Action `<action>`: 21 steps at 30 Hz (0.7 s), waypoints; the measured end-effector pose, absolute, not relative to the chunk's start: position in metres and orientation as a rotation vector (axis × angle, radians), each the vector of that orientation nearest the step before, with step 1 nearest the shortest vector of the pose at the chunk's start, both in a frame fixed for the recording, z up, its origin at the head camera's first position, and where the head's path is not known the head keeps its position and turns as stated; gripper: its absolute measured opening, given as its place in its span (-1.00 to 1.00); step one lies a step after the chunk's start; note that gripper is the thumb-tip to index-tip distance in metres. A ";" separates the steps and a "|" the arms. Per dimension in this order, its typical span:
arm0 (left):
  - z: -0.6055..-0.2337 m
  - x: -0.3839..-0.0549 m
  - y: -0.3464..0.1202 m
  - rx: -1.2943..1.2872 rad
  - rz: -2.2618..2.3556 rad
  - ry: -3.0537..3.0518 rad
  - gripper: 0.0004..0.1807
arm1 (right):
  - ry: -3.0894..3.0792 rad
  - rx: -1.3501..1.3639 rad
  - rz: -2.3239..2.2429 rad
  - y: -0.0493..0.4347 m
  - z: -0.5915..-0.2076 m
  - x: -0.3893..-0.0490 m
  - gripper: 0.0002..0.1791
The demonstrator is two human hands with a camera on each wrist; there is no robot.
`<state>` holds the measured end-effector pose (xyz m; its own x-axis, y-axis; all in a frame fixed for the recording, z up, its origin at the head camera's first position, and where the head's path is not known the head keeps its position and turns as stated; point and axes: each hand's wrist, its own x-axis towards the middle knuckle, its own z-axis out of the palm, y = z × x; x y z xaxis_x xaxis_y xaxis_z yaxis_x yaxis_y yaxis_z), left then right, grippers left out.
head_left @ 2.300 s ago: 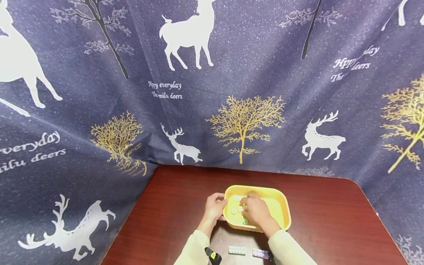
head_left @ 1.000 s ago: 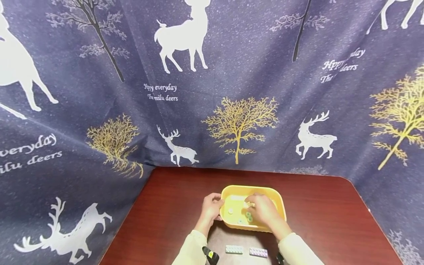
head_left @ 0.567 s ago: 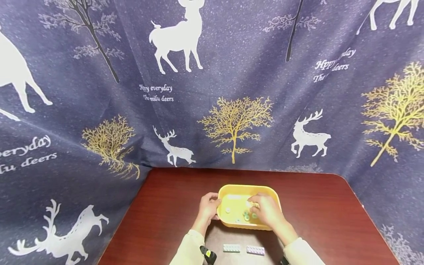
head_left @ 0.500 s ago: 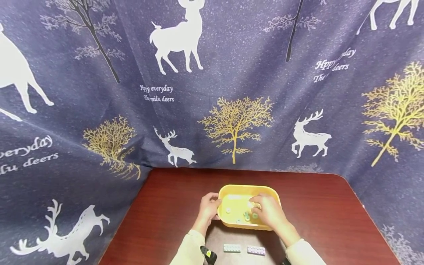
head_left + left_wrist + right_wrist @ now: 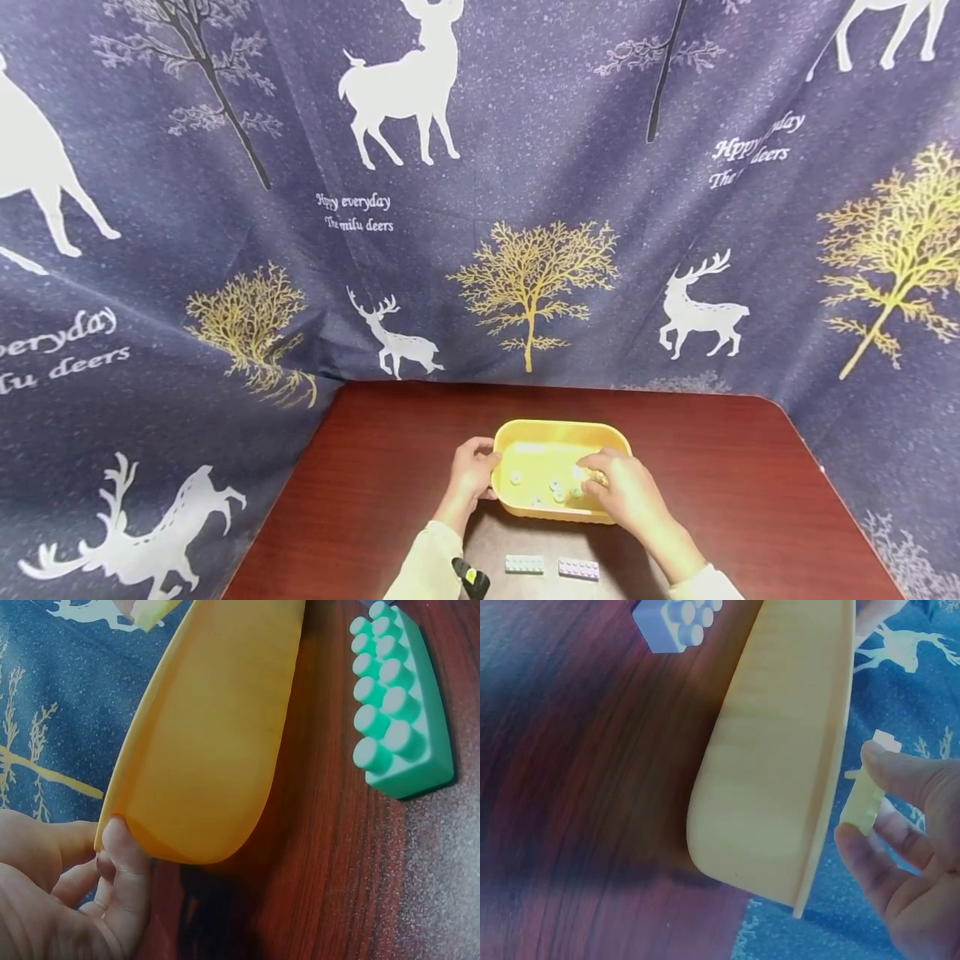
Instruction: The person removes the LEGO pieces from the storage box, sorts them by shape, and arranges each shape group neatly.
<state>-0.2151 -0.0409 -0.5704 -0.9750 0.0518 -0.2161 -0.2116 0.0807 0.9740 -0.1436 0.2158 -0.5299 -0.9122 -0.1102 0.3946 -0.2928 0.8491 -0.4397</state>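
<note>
- Here's the fresh movement: the right hand (image 5: 624, 490) has slid toward the right end of the yellow tray (image 5: 214, 742), and its forearm has drawn back toward the person.
- That shift leaves the tray's middle in plain sight – the green ring-like pieces (image 5: 558, 497) show near the front wall, where a couple of seconds ago the hand hid most of that patch.
- And what's in the right grip? A pale yellow piece (image 5: 865, 801), pinched between thumb and fingertips, the gap between them just the piece's own length. A small white part (image 5: 886, 741) sits at its upper end; whether it is joined on, I cannot tell.
- The wrist views put that piece above the tray's rim, so I'd judge it lifted off the tray floor and apart from the loose pieces.
- No change on the other side: the left hand (image 5: 472, 471) keeps its pinch on the rim at the tray's left end, likely steadying it.
- Left behind in the tray, a white round piece (image 5: 515, 478) lies nearest that left hand.
- On the table (image 5: 420, 408), nearer the person, the green brick (image 5: 424, 746) and lilac brick (image 5: 660, 626) lie side by side, apart, touched by neither hand.
</note>
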 end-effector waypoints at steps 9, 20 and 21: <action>-0.571 -0.214 -0.040 -0.174 1.995 2.149 -0.65 | -2.674 0.293 0.713 0.221 -0.525 -0.122 -0.68; -0.568 -0.213 -0.040 -0.166 1.997 2.149 -0.67 | -2.647 0.262 0.741 0.231 -0.527 -0.099 -0.70; -0.568 -0.213 -0.040 -0.168 1.996 2.148 -0.67 | -2.646 0.257 0.744 0.232 -0.528 -0.097 -0.70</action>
